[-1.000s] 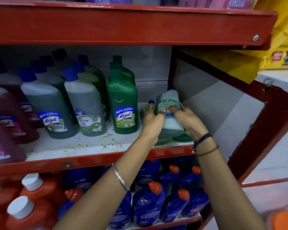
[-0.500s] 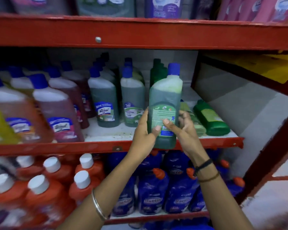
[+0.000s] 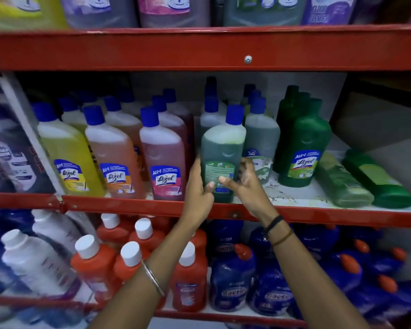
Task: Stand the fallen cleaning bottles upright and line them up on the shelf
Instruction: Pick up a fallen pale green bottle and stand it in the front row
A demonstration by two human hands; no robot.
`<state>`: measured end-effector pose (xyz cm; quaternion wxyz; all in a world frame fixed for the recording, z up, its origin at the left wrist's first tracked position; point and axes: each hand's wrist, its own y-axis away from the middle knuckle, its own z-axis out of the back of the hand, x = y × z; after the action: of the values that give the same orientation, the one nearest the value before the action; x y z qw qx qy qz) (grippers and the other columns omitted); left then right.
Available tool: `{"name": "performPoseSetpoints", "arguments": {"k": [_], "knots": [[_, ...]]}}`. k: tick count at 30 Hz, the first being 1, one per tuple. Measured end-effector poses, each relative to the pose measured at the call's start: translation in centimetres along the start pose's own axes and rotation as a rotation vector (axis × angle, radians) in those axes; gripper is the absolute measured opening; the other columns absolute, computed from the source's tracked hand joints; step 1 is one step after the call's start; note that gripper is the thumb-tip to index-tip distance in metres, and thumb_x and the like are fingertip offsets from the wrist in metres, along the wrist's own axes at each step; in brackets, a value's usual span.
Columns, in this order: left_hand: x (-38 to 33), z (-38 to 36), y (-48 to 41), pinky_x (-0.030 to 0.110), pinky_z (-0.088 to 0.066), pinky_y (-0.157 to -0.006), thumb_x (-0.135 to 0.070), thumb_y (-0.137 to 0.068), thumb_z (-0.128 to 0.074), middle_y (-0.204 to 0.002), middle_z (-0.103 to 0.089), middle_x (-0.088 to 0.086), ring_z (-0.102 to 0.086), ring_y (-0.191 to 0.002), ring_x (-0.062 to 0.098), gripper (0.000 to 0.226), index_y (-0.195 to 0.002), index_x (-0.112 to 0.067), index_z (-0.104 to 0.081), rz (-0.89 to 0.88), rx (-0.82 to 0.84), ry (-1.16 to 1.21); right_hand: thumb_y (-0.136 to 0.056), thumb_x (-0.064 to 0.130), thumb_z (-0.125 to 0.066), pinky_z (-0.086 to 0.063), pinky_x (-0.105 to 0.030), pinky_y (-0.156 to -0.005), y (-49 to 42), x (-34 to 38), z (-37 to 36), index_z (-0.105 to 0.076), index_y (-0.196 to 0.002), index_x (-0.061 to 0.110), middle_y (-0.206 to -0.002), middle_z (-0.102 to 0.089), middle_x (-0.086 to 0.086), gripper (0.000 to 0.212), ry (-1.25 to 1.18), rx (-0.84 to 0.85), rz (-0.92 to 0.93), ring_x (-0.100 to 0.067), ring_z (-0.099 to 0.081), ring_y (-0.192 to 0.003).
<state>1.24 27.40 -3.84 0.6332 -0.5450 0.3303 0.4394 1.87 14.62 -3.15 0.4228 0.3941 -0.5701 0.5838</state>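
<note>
- Green bottle (image 3: 222, 153), blue cap, upright at the front edge of the middle shelf (image 3: 294, 200), between the pink bottle (image 3: 163, 162) and the dark green bottle (image 3: 304, 148); its back label faces the camera and its base is partly masked by the hands.
- Left hand (image 3: 198, 188) grips the bottle's lower left side, thumb across the label; its fingers are hidden behind the bottle.
- Right hand (image 3: 243, 184) holds the lower right side, thumb on the label; its fingers are blurred, so contact there is unclear.
- Two fallen bottles lie on their sides at the shelf's right end: a pale green one (image 3: 342, 184) and a dark green one (image 3: 377, 179), touching; their caps are not visible.
- Rear rows of bottles are dark and hard to count.
- Upper-shelf bottles are cut off by the frame; lower-shelf bottles at the edges are blurred.
</note>
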Motion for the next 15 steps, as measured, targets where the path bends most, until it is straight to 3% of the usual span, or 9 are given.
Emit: {"name": "performPoseSetpoints", "arguments": {"k": [4, 7, 10, 12, 15], "knots": [[1.3, 0.1, -0.2, 0.042, -0.034, -0.113, 0.004, -0.075, -0.048, -0.143, -0.042, 0.003, -0.041, -0.131, 0.015, 0.076, -0.141, -0.025, -0.025, -0.006, -0.015, 0.008, -0.077, -0.002, -0.069, -0.052, -0.024, -0.089, -0.2, -0.8, -0.2, -0.044, -0.11, 0.023, -0.112, -0.06, -0.002, 0.048, 0.032, -0.021, 0.019, -0.013, -0.06, -0.104], [2.0, -0.2, -0.2, 0.046, -0.039, -0.108, -0.009, -0.077, -0.051, -0.14, -0.047, 0.006, -0.046, -0.129, 0.02, 0.069, -0.139, -0.027, -0.026, 0.019, -0.044, -0.007, -0.074, 0.013, -0.076, -0.052, -0.032, -0.089, 0.0, -1.1, -0.1, -0.046, -0.115, 0.02, -0.116, -0.06, -0.01, 0.052, 0.119, -0.096, 0.02, -0.021, -0.06, -0.103], [2.4, -0.9, 0.4, 0.048, -0.044, -0.103, -0.019, -0.078, -0.052, -0.134, -0.052, 0.008, -0.051, -0.124, 0.024, 0.06, -0.135, -0.023, -0.032, 0.03, -0.114, -0.012, -0.07, 0.022, -0.08, -0.05, -0.022, -0.076, 0.3, -1.1, 0.3, -0.044, -0.114, 0.014, -0.105, -0.06, -0.003, 0.057, 0.197, -0.186, 0.023, -0.013, -0.058, -0.09], [2.5, -1.2, 0.9, 0.048, -0.045, -0.103, -0.018, -0.078, -0.051, -0.134, -0.053, 0.007, -0.051, -0.123, 0.023, 0.057, -0.132, -0.025, -0.035, 0.028, -0.16, 0.009, -0.071, 0.022, -0.078, -0.053, -0.023, -0.076, 0.4, -1.0, 0.5, -0.047, -0.11, 0.013, -0.104, -0.06, -0.002, 0.05, 0.25, -0.177, 0.039, -0.013, -0.06, -0.089], [2.1, -1.3, 2.1, 0.043, -0.044, -0.105, -0.003, -0.082, -0.048, -0.132, -0.051, 0.001, -0.051, -0.122, 0.02, 0.051, -0.129, -0.023, -0.041, -0.004, -0.203, 0.029, -0.078, 0.02, -0.071, -0.054, -0.036, -0.09, 0.0, -0.7, 1.0, -0.054, -0.12, 0.01, -0.116, -0.058, -0.011, 0.046, 0.359, -0.126, 0.039, -0.02, -0.062, -0.101]]}}
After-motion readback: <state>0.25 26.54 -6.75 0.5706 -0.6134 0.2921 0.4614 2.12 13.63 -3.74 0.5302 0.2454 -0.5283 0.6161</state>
